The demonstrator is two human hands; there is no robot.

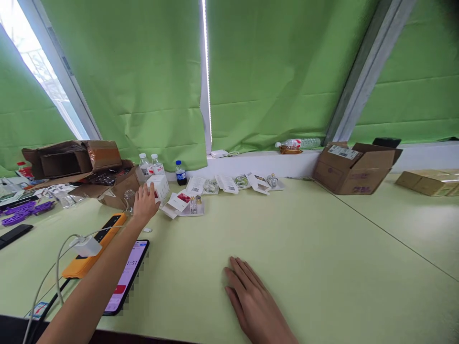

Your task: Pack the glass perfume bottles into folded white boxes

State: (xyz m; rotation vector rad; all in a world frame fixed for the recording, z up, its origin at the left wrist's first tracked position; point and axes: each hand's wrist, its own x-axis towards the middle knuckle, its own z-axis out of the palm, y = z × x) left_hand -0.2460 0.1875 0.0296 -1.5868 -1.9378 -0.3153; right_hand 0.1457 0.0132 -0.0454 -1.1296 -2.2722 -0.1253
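White carton [159,187] touching left hand's spread fingers [148,195] (grip unclear); right hand [253,298] flat, open.

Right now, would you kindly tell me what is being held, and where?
The left hand touches the near side of a white carton; a grip cannot be told. The right hand lies empty on the table.

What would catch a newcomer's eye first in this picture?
The green blinds covering the windows behind the pale green table stand out first. At left, the left hand touches a white carton, while an open cardboard box sits at the far right.
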